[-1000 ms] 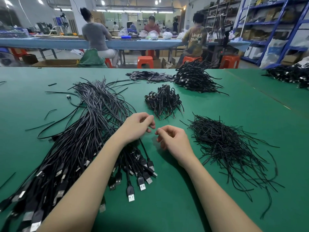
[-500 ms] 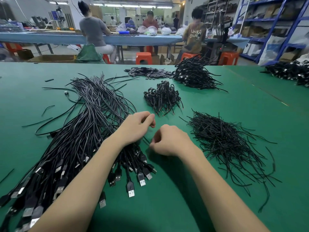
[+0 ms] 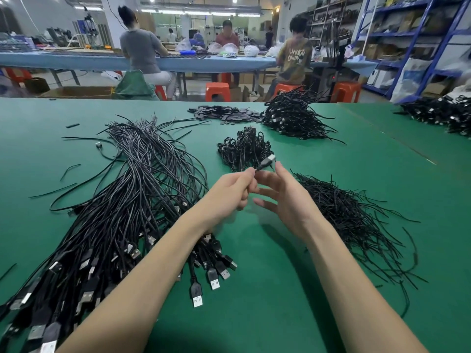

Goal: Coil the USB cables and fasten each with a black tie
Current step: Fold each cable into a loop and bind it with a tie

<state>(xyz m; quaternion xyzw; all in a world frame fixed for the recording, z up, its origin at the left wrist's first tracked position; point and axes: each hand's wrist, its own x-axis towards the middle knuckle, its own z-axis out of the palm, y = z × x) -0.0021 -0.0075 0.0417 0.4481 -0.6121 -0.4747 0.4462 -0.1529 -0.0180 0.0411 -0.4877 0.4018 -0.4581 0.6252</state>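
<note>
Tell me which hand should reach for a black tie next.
Right. The right hand is open and sits beside the pile of black ties, while the left hand pinches the USB cable and lies on the far side.

A factory workroom under long strip lights (image 3: 209, 12) on the ceiling. In front lies a wide table covered in green felt (image 3: 331, 174). Beyond it a long blue-topped workbench (image 3: 76, 61) crosses the room, with three people seated at it, two with their backs to the camera. Orange plastic stools (image 3: 218, 91) stand on the pale floor. Blue metal shelving (image 3: 418, 34) loaded with cardboard boxes lines the right wall.
</note>
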